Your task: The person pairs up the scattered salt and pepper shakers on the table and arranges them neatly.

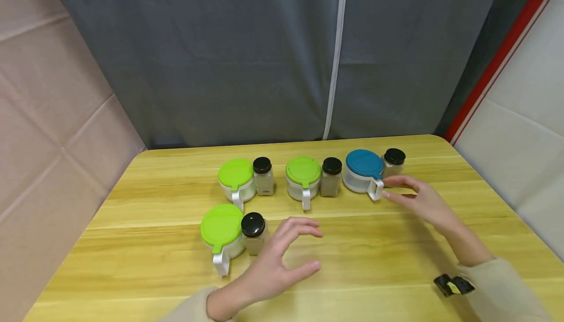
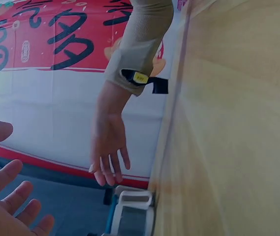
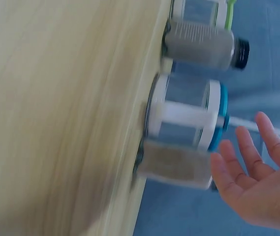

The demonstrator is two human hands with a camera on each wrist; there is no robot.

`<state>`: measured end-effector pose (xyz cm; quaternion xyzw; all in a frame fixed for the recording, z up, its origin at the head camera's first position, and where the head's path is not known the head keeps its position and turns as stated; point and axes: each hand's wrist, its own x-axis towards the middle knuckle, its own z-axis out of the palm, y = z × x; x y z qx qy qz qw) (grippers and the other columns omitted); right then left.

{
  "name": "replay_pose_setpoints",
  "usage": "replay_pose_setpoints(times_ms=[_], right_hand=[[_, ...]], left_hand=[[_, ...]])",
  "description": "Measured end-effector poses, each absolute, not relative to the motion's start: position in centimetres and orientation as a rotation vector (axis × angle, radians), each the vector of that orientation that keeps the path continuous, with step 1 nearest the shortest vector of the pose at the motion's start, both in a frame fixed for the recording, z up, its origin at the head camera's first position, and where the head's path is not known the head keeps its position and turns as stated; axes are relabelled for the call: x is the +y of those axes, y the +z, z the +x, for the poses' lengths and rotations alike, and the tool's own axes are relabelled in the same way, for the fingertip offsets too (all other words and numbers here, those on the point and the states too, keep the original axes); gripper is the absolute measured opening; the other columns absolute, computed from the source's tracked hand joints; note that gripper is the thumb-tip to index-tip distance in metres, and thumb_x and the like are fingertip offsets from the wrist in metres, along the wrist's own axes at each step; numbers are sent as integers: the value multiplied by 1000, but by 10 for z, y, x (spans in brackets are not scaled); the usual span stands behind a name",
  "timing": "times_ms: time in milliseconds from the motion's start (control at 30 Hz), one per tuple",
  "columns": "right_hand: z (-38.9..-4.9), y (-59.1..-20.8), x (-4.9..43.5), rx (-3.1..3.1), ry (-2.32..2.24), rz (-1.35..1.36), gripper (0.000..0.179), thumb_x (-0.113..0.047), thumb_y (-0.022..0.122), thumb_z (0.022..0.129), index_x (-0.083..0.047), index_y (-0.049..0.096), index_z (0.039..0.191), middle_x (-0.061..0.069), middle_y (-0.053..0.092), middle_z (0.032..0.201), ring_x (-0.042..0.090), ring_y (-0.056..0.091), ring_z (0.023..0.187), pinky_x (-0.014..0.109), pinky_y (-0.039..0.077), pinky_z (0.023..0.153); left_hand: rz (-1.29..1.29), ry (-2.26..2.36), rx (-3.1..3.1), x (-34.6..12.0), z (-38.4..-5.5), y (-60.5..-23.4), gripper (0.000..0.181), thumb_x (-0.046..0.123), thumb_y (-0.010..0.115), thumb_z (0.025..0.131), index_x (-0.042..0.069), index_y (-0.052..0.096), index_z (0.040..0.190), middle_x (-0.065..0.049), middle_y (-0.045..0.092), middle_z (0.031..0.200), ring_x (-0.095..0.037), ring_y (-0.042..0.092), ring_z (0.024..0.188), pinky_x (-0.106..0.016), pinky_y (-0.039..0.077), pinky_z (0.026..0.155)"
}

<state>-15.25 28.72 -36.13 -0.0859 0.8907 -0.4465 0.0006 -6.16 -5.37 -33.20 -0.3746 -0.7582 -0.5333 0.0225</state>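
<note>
My right hand [image 1: 420,202] hovers at the right end of the back row, fingers loosely bent with nothing between them. Its fingertips are close to the white handle of a blue-lidded seasoning jar [image 1: 359,182] and a black-capped shaker bottle [image 1: 393,170]. In the right wrist view the same blue-lidded jar [image 3: 184,115] stands just beyond the fingers. My left hand [image 1: 277,263], spread and holding nothing, is over the front of the table. It overlaps the edge of another black-capped bottle [image 1: 254,241], which stands against a green-lidded jar [image 1: 222,229].
Two more green-lidded jars [image 1: 235,175] [image 1: 303,172] stand in the back row, each with a black-capped bottle [image 1: 263,180] [image 1: 330,180] on its right. The wooden table [image 1: 145,243] meets a grey curtain [image 1: 242,67] behind and pale cloth walls [image 1: 53,116] at the sides.
</note>
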Motion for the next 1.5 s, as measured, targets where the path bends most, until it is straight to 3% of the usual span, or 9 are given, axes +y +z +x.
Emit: replay_pose_setpoints(times_ms=[167, 267, 467, 567, 700, 833, 1100, 1333, 1500], right_hand=[[-185, -421, 347, 2899, -1316, -137, 48, -51, 57, 79, -29, 49, 121, -4, 47, 119, 21, 39, 110, 44, 38, 81], [-193, -432, 367, 2912, -1294, -72, 52, -55, 56, 77, -31, 47, 122, -5, 46, 120, 22, 37, 113, 49, 35, 82], [-181, -405, 370, 2829, -1298, -79, 55, -49, 54, 82, -20, 43, 128, 6, 46, 124, 22, 36, 112, 32, 39, 79], [-168, -378, 360, 2752, -1330, -140, 58, -40, 53, 87, -8, 37, 132, 16, 40, 128, 25, 36, 111, 35, 37, 81], [-159, -357, 355, 2710, -1328, -166, 59, -33, 49, 90, 3, 29, 133, 23, 33, 131, 8, 39, 105, 27, 37, 81], [-160, -352, 358, 2690, -1314, -149, 59, -31, 47, 92, 4, 25, 135, 24, 30, 132, -10, 35, 95, 12, 35, 72], [-171, -357, 366, 2643, -1350, -165, 59, -30, 44, 93, 4, 22, 136, 24, 27, 133, -12, 38, 92, 12, 37, 72], [-180, -362, 365, 2608, -1430, -186, 58, -29, 45, 93, 2, 22, 136, 20, 28, 133, -11, 42, 93, 13, 40, 75], [-187, -364, 363, 2580, -1462, -159, 62, -31, 44, 93, 3, 19, 137, 22, 24, 135, -13, 41, 92, 15, 41, 78]], left_hand=[[-1137, -1693, -2381, -39, -64, -344, 41, 18, 63, 82, 19, 48, 119, 6, 39, 126, -16, 36, 116, -41, 32, 93], [-1131, -1723, -2367, -31, -69, -351, 45, 16, 63, 81, 17, 46, 122, 4, 40, 126, -16, 36, 116, -38, 32, 94], [-1125, -1732, -2330, -13, -85, -365, 48, 19, 61, 83, 11, 41, 126, -1, 43, 123, -14, 40, 113, -35, 34, 93], [-1073, -1761, -2392, -3, -92, -371, 50, 24, 60, 84, 13, 39, 129, 0, 42, 124, -16, 39, 114, -35, 33, 94], [-972, -1739, -2525, 10, -102, -377, 59, 30, 61, 83, 14, 34, 133, -2, 39, 127, -21, 38, 116, -35, 33, 94], [-823, -1724, -2640, 23, -112, -383, 67, 35, 61, 82, 15, 28, 137, -2, 33, 134, -20, 34, 120, -36, 31, 95], [-665, -1739, -2701, 47, -129, -388, 74, 37, 60, 82, 8, 22, 139, -10, 24, 140, -22, 25, 125, -38, 25, 99], [-560, -1754, -2742, 64, -143, -393, 77, 48, 56, 82, 14, 19, 141, -6, 19, 143, -20, 20, 127, -39, 24, 99], [-526, -1743, -2765, 73, -148, -393, 75, 43, 56, 84, 11, 18, 141, -8, 18, 143, -21, 20, 127, -38, 24, 99]])
